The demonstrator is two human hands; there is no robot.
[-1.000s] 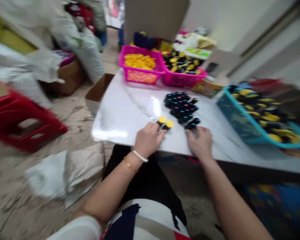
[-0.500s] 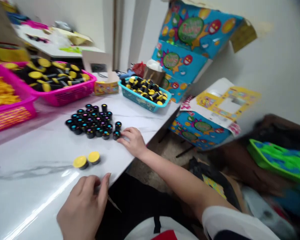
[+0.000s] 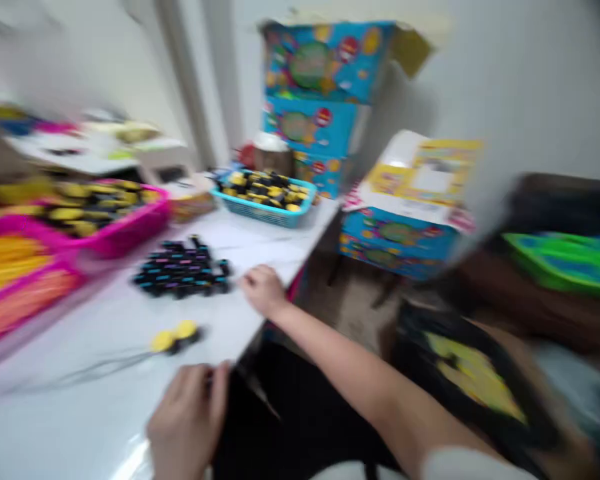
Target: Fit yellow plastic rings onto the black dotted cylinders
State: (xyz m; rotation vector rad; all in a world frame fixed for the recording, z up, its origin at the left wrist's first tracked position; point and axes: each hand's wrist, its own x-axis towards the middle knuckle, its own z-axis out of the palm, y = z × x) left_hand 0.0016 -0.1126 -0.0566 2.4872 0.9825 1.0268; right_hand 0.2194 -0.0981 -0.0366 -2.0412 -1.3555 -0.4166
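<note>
A tight cluster of small black cylinders (image 3: pixel 180 270) with blue, purple and pink tops stands on the white marbled table (image 3: pixel 95 400). My right hand (image 3: pixel 264 290) rests at the table edge just right of the cluster, a small gap away from it. Its fingers are bent and smeared by motion, and I cannot make out anything in them. Close to me, my left hand (image 3: pixel 187 417) has loosely curled fingers with the thumb apart, and no object shows in it. Two round yellow-topped black pieces (image 3: pixel 187 329) lie just beyond that hand.
A turquoise basket (image 3: pixel 265 212) and a pink basket (image 3: pixel 125 240) hold black-and-yellow pieces. Another pink basket (image 3: pixel 30 303) contains orange pieces. Blue printed cartons (image 3: pixel 310 120) are stacked behind; another carton (image 3: pixel 395 243) stands right of the table. A green tray (image 3: pixel 555 263) sits far right.
The view has swung and blurred. My right hand has come away from the black cylinder it was touching at the cluster's right side. My left hand remains near the front edge.
</note>
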